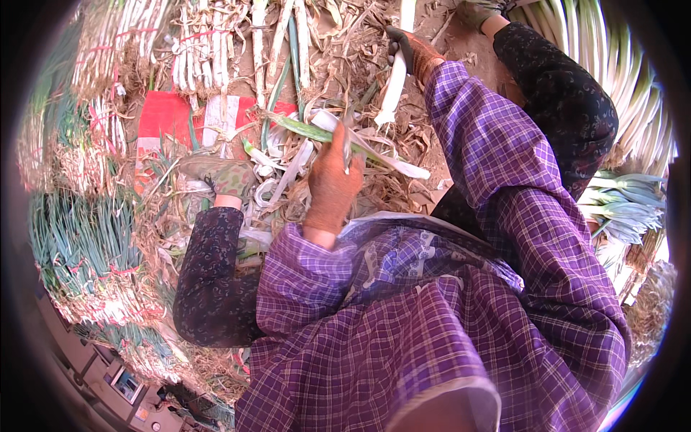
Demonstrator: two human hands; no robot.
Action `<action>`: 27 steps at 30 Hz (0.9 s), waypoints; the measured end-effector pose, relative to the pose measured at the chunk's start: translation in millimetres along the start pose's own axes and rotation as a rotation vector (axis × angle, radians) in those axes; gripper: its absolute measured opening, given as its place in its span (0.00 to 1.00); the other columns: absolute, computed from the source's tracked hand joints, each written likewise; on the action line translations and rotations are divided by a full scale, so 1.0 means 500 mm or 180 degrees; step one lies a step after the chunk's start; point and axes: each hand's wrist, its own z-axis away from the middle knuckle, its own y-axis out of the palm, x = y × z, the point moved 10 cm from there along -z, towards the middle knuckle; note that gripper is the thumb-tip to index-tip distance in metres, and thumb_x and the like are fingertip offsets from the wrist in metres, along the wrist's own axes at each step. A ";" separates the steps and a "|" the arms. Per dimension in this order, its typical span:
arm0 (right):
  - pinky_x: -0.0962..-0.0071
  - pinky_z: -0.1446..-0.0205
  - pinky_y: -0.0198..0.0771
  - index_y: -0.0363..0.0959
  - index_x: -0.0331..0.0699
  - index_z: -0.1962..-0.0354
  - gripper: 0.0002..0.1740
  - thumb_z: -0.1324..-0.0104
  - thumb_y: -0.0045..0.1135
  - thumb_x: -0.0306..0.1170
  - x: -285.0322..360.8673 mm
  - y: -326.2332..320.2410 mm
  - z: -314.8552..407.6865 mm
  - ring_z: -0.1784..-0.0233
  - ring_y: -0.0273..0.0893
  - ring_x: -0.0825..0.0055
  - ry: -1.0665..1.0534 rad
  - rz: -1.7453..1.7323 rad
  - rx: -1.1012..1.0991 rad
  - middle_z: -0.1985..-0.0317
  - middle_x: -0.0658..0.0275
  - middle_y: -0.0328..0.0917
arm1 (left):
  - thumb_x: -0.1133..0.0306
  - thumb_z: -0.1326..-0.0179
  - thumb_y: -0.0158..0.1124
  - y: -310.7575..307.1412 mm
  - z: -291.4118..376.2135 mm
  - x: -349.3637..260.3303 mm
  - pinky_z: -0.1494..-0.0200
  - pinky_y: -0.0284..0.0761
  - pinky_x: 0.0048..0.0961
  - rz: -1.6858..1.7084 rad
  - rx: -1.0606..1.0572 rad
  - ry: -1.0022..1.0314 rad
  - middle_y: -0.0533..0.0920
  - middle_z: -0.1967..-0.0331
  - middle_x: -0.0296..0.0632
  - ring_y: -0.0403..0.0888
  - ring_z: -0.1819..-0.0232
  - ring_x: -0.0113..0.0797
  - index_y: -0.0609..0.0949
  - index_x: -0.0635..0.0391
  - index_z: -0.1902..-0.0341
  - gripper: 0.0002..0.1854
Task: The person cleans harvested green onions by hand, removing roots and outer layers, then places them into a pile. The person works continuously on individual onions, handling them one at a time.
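My right hand (413, 51), in an orange glove with a dark palm, grips a thick white green-onion stalk (395, 89). Its root end points down towards the littered ground, and its upper part runs off the top edge. Closer to my body, my left hand (332, 186) wears a matching orange glove. A stripped leaf, green at one end (305, 128) and whitish at the other, passes between its thumb and fingers. Blur around these fingertips hides the detail. Peeled sheaths (294, 167) and dry husks lie beneath my left hand.
Bundles of green onions tied with red bands (202, 51) lie at upper left, with more green-topped bundles (86, 232) below. Loose stalks (280, 48) lie ahead. A large pile of white stalks (599, 59) fills the upper right. My camouflage shoe (235, 178) rests beside a red-and-white sheet (162, 116).
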 end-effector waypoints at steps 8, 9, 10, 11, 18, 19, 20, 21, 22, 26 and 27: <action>0.69 0.72 0.71 0.74 0.38 0.64 0.13 0.33 0.56 0.40 0.007 -0.053 0.020 0.79 0.69 0.73 -0.0340 0.1378 -0.0345 0.79 0.67 0.73 | 0.72 0.35 0.58 0.100 0.009 -0.086 0.50 0.77 0.30 0.2118 0.1011 -0.0907 0.82 0.52 0.55 0.81 0.49 0.43 0.79 0.65 0.48 0.14; 0.66 0.68 0.73 0.75 0.36 0.61 0.14 0.33 0.55 0.39 0.015 -0.082 0.016 0.77 0.71 0.69 -0.0173 0.1115 -0.0573 0.76 0.64 0.76 | 0.72 0.34 0.57 0.071 0.027 -0.139 0.52 0.77 0.28 0.2264 0.0830 -0.0532 0.83 0.56 0.53 0.82 0.51 0.39 0.79 0.66 0.50 0.13; 0.66 0.72 0.71 0.74 0.38 0.64 0.13 0.33 0.56 0.40 0.025 -0.078 0.010 0.80 0.69 0.71 -0.0039 0.0482 -0.0296 0.79 0.66 0.73 | 0.70 0.34 0.57 0.072 0.026 -0.169 0.57 0.75 0.24 0.2024 0.1115 -0.0253 0.83 0.61 0.46 0.80 0.57 0.31 0.79 0.65 0.50 0.13; 0.66 0.77 0.70 0.74 0.41 0.67 0.12 0.34 0.56 0.41 0.030 -0.087 0.014 0.83 0.67 0.72 0.0207 0.0026 -0.0368 0.82 0.68 0.70 | 0.69 0.34 0.57 0.085 0.035 -0.179 0.62 0.73 0.21 0.1687 0.1487 -0.0157 0.83 0.66 0.39 0.78 0.64 0.24 0.79 0.64 0.50 0.13; 0.82 0.82 0.62 0.66 0.44 0.74 0.12 0.31 0.53 0.36 0.117 0.021 0.327 0.86 0.62 0.87 0.0339 -0.0454 0.1107 0.84 0.78 0.65 | 0.58 0.37 0.59 0.164 -0.057 0.014 0.39 0.72 0.38 0.0836 0.1617 -0.0736 0.71 0.38 0.53 0.71 0.37 0.46 0.69 0.57 0.34 0.29; 0.84 0.82 0.61 0.67 0.43 0.72 0.11 0.31 0.53 0.36 0.121 0.017 0.408 0.86 0.62 0.88 0.0244 -0.0211 0.1276 0.83 0.78 0.64 | 0.48 0.34 0.55 0.178 -0.065 0.014 0.40 0.72 0.47 0.2253 0.1484 -0.1128 0.70 0.36 0.56 0.72 0.39 0.51 0.67 0.55 0.33 0.32; 0.84 0.82 0.61 0.67 0.42 0.70 0.10 0.31 0.53 0.35 0.114 -0.011 0.486 0.85 0.62 0.88 0.0285 -0.0015 0.1123 0.83 0.78 0.63 | 0.44 0.35 0.52 0.196 -0.084 0.006 0.41 0.73 0.51 0.2942 0.1420 -0.1369 0.70 0.37 0.57 0.72 0.39 0.53 0.66 0.53 0.32 0.34; 0.85 0.82 0.61 0.68 0.42 0.69 0.09 0.31 0.53 0.35 0.105 -0.020 0.570 0.85 0.62 0.89 0.0267 0.0056 0.1288 0.84 0.78 0.62 | 0.39 0.35 0.50 0.209 -0.103 -0.026 0.42 0.73 0.54 0.3760 0.1454 -0.1377 0.70 0.37 0.58 0.73 0.40 0.55 0.66 0.51 0.32 0.36; 0.85 0.83 0.62 0.68 0.40 0.69 0.09 0.32 0.54 0.35 0.076 -0.044 0.639 0.85 0.63 0.90 0.0512 -0.0013 0.1122 0.84 0.77 0.63 | 0.36 0.35 0.47 0.210 -0.122 -0.066 0.42 0.73 0.55 0.4556 0.1641 -0.1248 0.71 0.38 0.58 0.73 0.41 0.55 0.66 0.50 0.32 0.37; 0.86 0.85 0.66 0.69 0.35 0.65 0.12 0.35 0.59 0.35 -0.008 -0.091 0.851 0.86 0.68 0.88 0.0902 0.0087 0.1422 0.81 0.73 0.69 | 0.34 0.36 0.44 0.118 -0.206 -0.171 0.42 0.69 0.61 0.6619 0.1178 -0.0177 0.74 0.41 0.51 0.75 0.44 0.53 0.71 0.48 0.36 0.36; 0.87 0.85 0.67 0.70 0.33 0.62 0.13 0.36 0.61 0.35 -0.031 -0.118 0.889 0.87 0.68 0.86 0.1039 0.0150 0.1242 0.80 0.71 0.71 | 0.36 0.35 0.48 0.072 -0.228 -0.136 0.42 0.68 0.65 0.5533 -0.0089 -0.0140 0.75 0.40 0.46 0.76 0.45 0.49 0.73 0.46 0.38 0.32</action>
